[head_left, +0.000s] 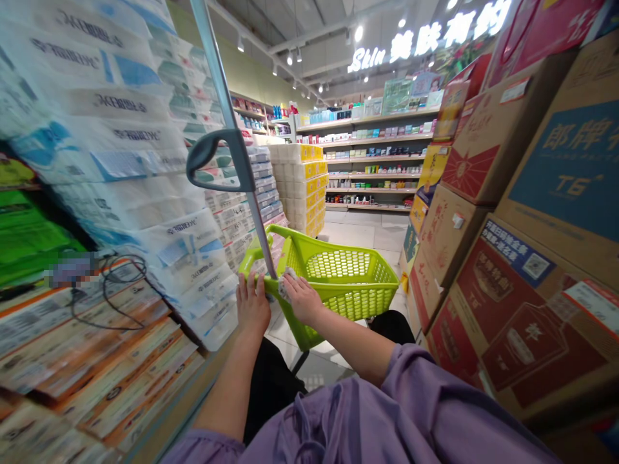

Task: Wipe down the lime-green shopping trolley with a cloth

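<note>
A lime-green rolling shopping basket [333,293] stands in front of my knees, its lattice walls open at the top. Its metal pull rod rises to a dark grey loop handle [217,161]. My left hand [253,303] grips the basket's near rim, left of the rod's base, with the fingers over the edge. Just right of the rod, my right hand [304,298] presses a crumpled whitish cloth [286,283] against the same rim. Part of the cloth is hidden beneath the fingers.
Tall stacks of packaged tissue [130,129] rise on the left. Cardboard cartons [527,303] are piled close on the right. A black cable [109,293] lies on packs at lower left. Beyond the basket, tiled floor [367,225] leads to stocked shelves [372,154].
</note>
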Demonstrator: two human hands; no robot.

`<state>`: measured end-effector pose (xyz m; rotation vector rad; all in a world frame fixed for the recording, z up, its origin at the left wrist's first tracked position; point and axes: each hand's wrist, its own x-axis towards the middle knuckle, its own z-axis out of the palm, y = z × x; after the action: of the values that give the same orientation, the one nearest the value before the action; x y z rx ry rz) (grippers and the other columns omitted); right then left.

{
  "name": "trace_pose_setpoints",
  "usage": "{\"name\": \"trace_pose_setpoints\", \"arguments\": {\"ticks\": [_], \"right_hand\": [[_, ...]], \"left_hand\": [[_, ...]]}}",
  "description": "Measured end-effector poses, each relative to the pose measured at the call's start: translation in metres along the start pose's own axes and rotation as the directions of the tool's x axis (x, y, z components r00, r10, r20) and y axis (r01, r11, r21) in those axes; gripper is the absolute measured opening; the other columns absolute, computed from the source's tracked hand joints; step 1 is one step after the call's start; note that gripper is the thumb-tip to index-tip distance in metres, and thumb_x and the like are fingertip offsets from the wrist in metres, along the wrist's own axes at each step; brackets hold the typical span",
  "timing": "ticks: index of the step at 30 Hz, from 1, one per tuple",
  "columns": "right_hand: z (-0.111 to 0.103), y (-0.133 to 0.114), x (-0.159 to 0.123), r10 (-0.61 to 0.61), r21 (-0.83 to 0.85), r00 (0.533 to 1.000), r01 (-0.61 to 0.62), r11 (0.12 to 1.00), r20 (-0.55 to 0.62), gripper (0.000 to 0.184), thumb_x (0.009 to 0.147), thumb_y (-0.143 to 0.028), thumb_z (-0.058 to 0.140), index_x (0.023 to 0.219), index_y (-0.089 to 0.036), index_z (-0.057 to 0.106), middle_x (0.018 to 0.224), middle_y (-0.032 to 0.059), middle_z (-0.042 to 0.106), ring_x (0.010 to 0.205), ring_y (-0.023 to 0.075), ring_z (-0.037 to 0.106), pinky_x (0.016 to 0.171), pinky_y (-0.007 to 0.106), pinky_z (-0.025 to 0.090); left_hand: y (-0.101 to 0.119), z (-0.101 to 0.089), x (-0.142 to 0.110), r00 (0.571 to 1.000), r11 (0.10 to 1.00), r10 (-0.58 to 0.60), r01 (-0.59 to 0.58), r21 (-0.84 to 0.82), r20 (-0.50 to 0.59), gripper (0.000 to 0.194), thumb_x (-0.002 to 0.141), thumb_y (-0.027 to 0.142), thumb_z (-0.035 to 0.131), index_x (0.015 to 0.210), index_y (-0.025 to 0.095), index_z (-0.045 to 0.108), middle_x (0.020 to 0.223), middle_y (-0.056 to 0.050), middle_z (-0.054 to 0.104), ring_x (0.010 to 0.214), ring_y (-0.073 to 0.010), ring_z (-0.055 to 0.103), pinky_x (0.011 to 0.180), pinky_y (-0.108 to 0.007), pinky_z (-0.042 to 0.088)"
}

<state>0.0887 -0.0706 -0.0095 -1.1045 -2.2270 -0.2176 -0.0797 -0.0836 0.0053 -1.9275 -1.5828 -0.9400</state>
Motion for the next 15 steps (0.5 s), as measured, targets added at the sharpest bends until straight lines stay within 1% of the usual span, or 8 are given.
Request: {"name": "trace_pose_setpoints", "arguments": {"ticks": [2,5,8,9,11,13,15], "right_hand": [[-0.002,0.001,0.0,0.036,0.01,0.999,-0.036,0.999,0.018,0.057,0.084,-0.013,0.046,0.141,-0.009,0.04,0.145,0.015,0.042,0.133,0.0244,0.04,0.112,0.043,0.029],[-0.003,0.005,-0.003,0.088,0.007,0.996,-0.088,0.996,0.009,0.054,0.085,-0.013,0.046,0.139,-0.011,0.043,0.142,0.0145,0.047,0.131,0.024,0.043,0.112,0.043,0.029],[-0.002,0.013,-0.008,0.119,-0.019,0.992,-0.12,0.993,-0.028,0.051,0.085,-0.015,0.047,0.136,-0.013,0.047,0.14,0.0126,0.05,0.135,0.0263,0.037,0.113,0.046,0.025],[-0.002,0.015,-0.01,0.13,-0.028,0.991,-0.131,0.991,-0.041,0.051,0.085,-0.016,0.048,0.136,-0.013,0.047,0.14,0.0123,0.05,0.138,0.0272,0.033,0.114,0.047,0.023],[-0.002,0.021,-0.016,0.15,-0.041,0.987,-0.152,0.988,-0.05,0.05,0.086,-0.016,0.048,0.136,-0.012,0.047,0.141,0.0127,0.048,0.14,0.0277,0.027,0.115,0.047,0.021],[-0.003,0.029,-0.021,0.182,-0.041,0.983,-0.183,0.982,-0.015,0.05,0.086,-0.014,0.046,0.136,-0.01,0.046,0.142,0.0138,0.047,0.14,0.0268,0.029,0.114,0.045,0.024],[-0.007,0.037,-0.024,0.235,-0.03,0.971,-0.234,0.972,0.046,0.05,0.087,-0.012,0.045,0.136,-0.009,0.045,0.143,0.0145,0.045,0.136,0.026,0.035,0.112,0.043,0.028]], "left_hand": [[-0.001,0.0,0.0,1.0,1.0,0.005,-0.005,0.016,0.011,0.057,0.078,0.006,0.041,0.135,0.01,0.045,0.148,-0.017,0.037,0.145,-0.0321,0.005,0.112,-0.056,0.026],[0.0,-0.001,-0.001,1.0,0.998,0.006,-0.006,0.057,0.01,0.059,0.08,0.006,0.04,0.139,0.01,0.042,0.151,-0.017,0.033,0.145,-0.0317,0.004,0.113,-0.056,0.025],[0.008,0.001,-0.006,0.999,0.995,0.053,-0.053,0.081,0.006,0.061,0.082,0.007,0.038,0.143,0.012,0.035,0.153,-0.014,0.03,0.146,-0.0281,0.004,0.115,-0.053,0.02],[0.012,0.002,-0.009,0.996,0.993,0.088,-0.089,0.082,0.021,0.062,0.083,0.007,0.037,0.144,0.013,0.034,0.153,-0.012,0.031,0.146,-0.0267,0.004,0.116,-0.052,0.019],[0.021,0.007,-0.013,0.982,0.981,0.17,-0.177,0.077,0.083,0.064,0.083,0.006,0.036,0.146,0.015,0.03,0.152,-0.009,0.032,0.146,-0.0243,0.006,0.118,-0.049,0.016],[0.029,0.012,-0.015,0.961,0.969,0.225,-0.238,0.07,0.162,0.065,0.083,0.005,0.035,0.147,0.016,0.028,0.151,-0.007,0.034,0.146,-0.0227,0.009,0.118,-0.048,0.015],[0.035,0.016,-0.014,0.947,0.965,0.232,-0.253,0.075,0.221,0.065,0.082,0.005,0.034,0.146,0.016,0.029,0.151,-0.006,0.035,0.145,-0.0225,0.013,0.118,-0.048,0.014]]}}
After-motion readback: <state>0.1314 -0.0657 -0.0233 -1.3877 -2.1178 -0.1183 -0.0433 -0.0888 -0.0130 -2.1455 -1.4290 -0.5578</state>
